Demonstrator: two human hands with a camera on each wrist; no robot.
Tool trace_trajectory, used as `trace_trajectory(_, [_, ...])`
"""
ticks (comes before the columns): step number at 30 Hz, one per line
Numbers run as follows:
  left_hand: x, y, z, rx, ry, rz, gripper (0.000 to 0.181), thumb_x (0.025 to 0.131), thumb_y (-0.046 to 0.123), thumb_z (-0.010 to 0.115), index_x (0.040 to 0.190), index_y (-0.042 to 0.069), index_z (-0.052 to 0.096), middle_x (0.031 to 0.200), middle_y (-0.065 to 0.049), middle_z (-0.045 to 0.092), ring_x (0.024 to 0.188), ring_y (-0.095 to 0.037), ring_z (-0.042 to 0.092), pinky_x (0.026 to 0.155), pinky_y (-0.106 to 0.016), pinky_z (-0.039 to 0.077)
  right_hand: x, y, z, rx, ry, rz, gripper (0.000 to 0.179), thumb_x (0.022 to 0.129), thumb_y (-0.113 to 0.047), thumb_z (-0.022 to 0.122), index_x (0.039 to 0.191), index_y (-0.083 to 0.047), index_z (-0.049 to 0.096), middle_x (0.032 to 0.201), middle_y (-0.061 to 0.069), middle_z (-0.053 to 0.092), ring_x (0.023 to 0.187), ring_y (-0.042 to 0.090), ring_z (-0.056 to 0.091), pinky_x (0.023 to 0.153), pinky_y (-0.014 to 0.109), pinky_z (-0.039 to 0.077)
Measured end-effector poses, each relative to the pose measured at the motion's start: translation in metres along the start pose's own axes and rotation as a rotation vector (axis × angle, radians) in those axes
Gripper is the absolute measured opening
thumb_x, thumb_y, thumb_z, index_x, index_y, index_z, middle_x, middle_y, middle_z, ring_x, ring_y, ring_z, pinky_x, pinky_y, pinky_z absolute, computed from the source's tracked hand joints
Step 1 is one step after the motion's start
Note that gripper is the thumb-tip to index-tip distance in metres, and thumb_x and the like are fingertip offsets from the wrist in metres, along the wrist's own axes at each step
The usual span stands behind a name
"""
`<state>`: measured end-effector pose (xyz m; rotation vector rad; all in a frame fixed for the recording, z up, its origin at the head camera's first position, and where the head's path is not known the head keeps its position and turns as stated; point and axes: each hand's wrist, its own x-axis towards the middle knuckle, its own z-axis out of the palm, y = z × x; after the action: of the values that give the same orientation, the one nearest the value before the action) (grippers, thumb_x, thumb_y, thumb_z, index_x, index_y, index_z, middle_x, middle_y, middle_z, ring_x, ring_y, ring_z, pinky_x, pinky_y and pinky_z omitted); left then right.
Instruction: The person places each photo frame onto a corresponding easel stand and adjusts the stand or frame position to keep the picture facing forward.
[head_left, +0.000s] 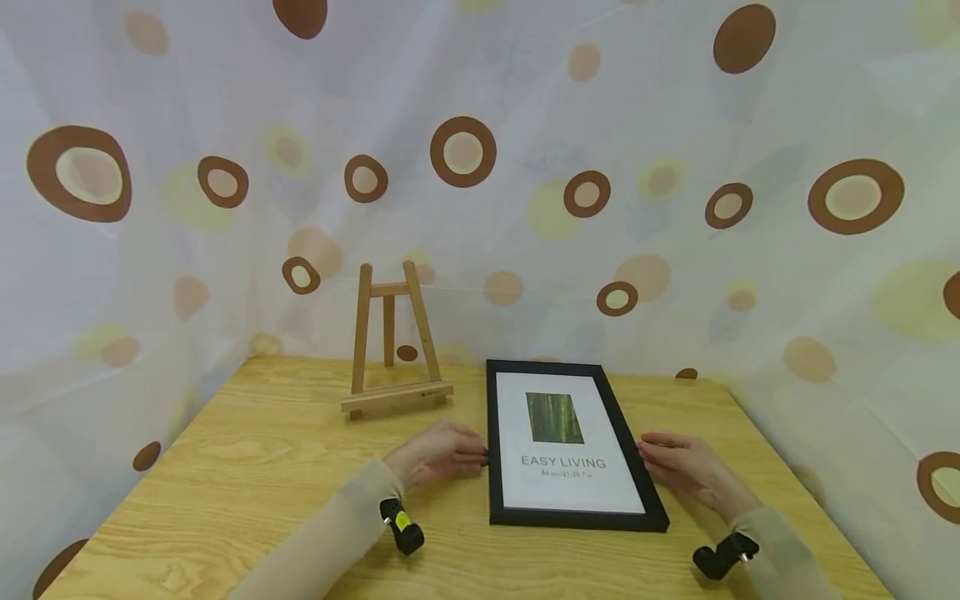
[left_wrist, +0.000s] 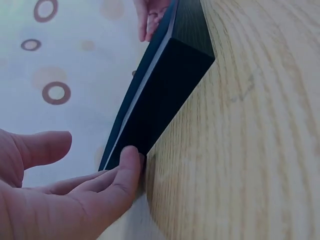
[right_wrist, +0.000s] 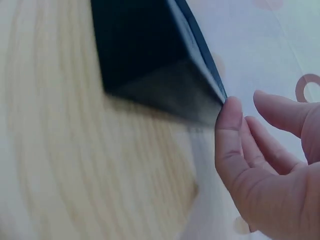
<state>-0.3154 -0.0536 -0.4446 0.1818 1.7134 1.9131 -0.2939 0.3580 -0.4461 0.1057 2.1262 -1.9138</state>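
Note:
A black picture frame lies flat on the wooden table, face up. Its white insert shows a small forest picture and the words "EASY LIVING". At its left edge is my left hand, with extended fingertips against the side; in the left wrist view the thumb stands apart from the frame. On the opposite edge my right hand touches the side with its fingertips, and the right wrist view shows that thumb held off it too. A wooden tabletop easel stands upright behind my left hand, untouched.
The light wooden table meets a white curtain with brown and yellow circles at the back and both sides. The easel stands close to the back edge, left of the frame. Each wrist wears a small black camera.

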Motion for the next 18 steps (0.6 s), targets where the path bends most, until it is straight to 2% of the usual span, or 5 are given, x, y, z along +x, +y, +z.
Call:
trace_trajectory(5, [-0.001,-0.001,0.000,-0.037,-0.011,-0.015,0.051,0.099,0.002,0.051,0.143,-0.017,0.032,0.138,-0.032,0.049,0.125,-0.038,0.054,0.105,-0.048,0.047,-0.001,0.003,-0.008,-0.053,-0.030,0.057,0.064,0.098,-0.018,0.062,0.147,0.012,0.032,0.121,0.006,0.067,0.101,0.008,0.065,0.091,0.031,0.057])
trace_trajectory(8, [-0.003,-0.002,0.002,-0.059,-0.023,-0.013,0.053,0.099,0.000,0.050,0.144,-0.017,0.029,0.141,-0.033,0.045,0.128,-0.040,0.051,0.108,-0.049,0.044,-0.001,0.004,-0.009,-0.060,-0.066,0.055,0.065,0.098,-0.020,0.061,0.147,0.011,0.031,0.123,0.005,0.067,0.103,0.008,0.064,0.092,0.030,0.056])
trace_trajectory(14, [-0.008,-0.003,0.006,-0.097,-0.010,-0.016,0.061,0.098,-0.002,0.049,0.149,-0.014,0.017,0.142,-0.034,0.040,0.128,-0.039,0.048,0.110,-0.049,0.041,-0.005,0.001,-0.005,-0.023,-0.089,0.059,0.067,0.097,-0.019,0.062,0.148,0.010,0.030,0.118,0.001,0.069,0.102,0.011,0.065,0.091,0.031,0.056])
trace_trajectory(18, [-0.010,-0.001,0.006,-0.113,0.007,-0.004,0.062,0.098,0.000,0.051,0.149,-0.013,0.019,0.144,-0.034,0.039,0.126,-0.039,0.050,0.111,-0.050,0.040,-0.006,0.000,0.000,-0.007,-0.097,0.057,0.070,0.098,-0.021,0.061,0.151,0.007,0.025,0.122,0.003,0.068,0.104,0.014,0.066,0.089,0.035,0.056])
